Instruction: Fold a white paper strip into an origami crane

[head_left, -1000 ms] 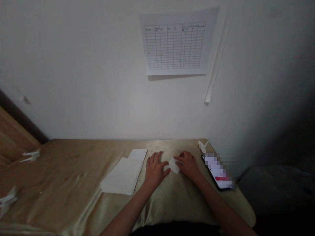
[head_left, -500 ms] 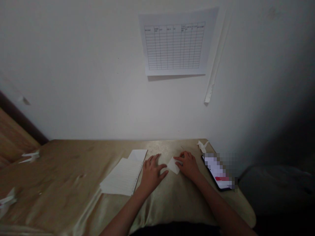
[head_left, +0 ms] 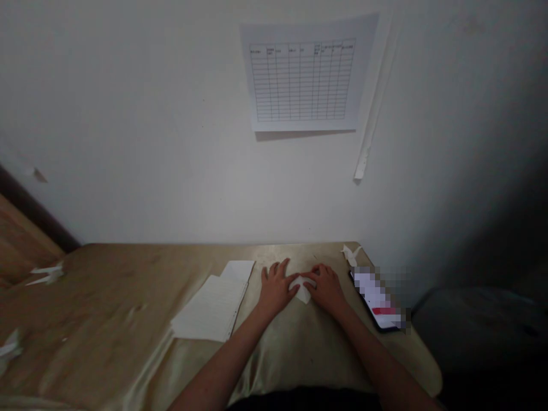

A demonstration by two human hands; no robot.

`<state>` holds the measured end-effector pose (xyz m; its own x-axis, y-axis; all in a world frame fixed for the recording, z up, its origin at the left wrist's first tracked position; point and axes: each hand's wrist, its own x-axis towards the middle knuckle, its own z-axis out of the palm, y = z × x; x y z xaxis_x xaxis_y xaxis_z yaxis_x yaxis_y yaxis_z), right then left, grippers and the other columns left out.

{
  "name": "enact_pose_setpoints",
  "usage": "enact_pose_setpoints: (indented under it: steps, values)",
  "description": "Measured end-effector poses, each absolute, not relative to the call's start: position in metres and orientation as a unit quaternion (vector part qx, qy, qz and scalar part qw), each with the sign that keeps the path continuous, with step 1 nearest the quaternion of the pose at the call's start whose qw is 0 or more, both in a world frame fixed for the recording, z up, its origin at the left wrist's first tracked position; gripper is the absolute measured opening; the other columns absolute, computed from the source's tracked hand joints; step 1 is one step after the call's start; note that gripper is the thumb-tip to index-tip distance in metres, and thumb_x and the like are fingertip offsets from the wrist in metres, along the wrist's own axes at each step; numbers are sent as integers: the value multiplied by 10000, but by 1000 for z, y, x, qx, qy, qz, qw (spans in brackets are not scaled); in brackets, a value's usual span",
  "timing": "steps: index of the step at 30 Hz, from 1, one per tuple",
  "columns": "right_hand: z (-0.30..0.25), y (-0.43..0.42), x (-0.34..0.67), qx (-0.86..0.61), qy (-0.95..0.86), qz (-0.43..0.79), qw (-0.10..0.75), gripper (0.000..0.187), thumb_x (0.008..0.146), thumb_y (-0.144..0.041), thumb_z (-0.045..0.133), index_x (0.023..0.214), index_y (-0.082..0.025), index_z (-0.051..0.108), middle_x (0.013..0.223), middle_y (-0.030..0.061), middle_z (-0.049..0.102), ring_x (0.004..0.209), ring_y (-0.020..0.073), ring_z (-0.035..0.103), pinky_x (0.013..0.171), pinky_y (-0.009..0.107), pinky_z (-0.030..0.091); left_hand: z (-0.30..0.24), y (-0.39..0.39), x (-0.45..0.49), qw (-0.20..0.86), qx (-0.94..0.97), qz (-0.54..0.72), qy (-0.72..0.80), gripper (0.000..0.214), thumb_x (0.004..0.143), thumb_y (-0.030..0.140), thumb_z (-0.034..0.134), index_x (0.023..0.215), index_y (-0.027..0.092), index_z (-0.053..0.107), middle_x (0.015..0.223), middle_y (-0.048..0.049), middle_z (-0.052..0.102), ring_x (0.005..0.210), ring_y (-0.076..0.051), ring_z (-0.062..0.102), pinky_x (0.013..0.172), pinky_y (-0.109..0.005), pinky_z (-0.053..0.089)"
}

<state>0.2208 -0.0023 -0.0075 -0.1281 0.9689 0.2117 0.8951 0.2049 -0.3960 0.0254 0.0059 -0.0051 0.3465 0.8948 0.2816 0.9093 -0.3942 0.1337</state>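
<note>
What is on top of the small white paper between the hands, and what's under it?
The left hand and right hand reach over the small white paper, hiding parts of its sides. Tan cloth shows around it; whatever lies directly beneath is covered.

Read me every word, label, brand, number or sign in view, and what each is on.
No text is readable.
Wall sheet: table headings, too small and blurred to read.
Phone: screen partly pixelated, nothing readable.
Lined paper stack: no readable writing.
Small white paper: no text visible.
</note>
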Motion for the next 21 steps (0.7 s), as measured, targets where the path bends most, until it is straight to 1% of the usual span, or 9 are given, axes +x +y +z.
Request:
enact_pose_setpoints:
  steps: [6, 13, 15, 18, 21]
  values:
    - [-7, -1, 221, -624, -749, 79, 206, 341, 945, -331, 650, 1272, -383, 730, 1264, 85, 629, 1226, 284, 535, 1109, 442, 379, -1, 7, 20, 42, -832, -156, -531, 367, 940, 571, 647, 1284, 464, 716, 1623, -33, 457, 1444, -391, 412, 1183, -745, 229]
    - [-10, -1, 222, -621, -751, 68, 213, 336, 943, -330, 655, 1265, -381, 735, 1255, 88, 639, 1215, 284, 548, 1102, 439, 393, 1, -4, 10, 43, -835, -156, -526, 334, 930, 547, 680, 1240, 440, 749, 1575, -67, 510, 1424, -383, 436, 1178, -755, 221]
    - [-10, -1, 222, -622, -750, 69, 216, 337, 943, -332, 655, 1267, -384, 732, 1255, 85, 637, 1218, 282, 546, 1111, 441, 388, 1, -9, 5, 45, -839, -160, -519, 325, 930, 543, 682, 1228, 436, 755, 1564, -61, 523, 1414, -379, 444, 1182, -754, 215]
    - [-10, -1, 221, -626, -747, 69, 213, 335, 942, -331, 659, 1264, -384, 734, 1257, 82, 636, 1219, 280, 546, 1113, 441, 389, 1, -19, -3, 46, -841, -173, -511, 303, 948, 545, 658, 1211, 436, 763, 1521, -49, 567, 1399, -346, 466, 1206, -721, 211]
    - [-10, -1, 221, -628, -746, 68, 212, 337, 938, -329, 663, 1263, -383, 734, 1257, 83, 636, 1219, 282, 544, 1106, 439, 395, 3, -28, -10, 38, -837, -175, -517, 289, 937, 531, 682, 1193, 433, 771, 1505, -50, 583, 1393, -345, 477, 1196, -713, 243]
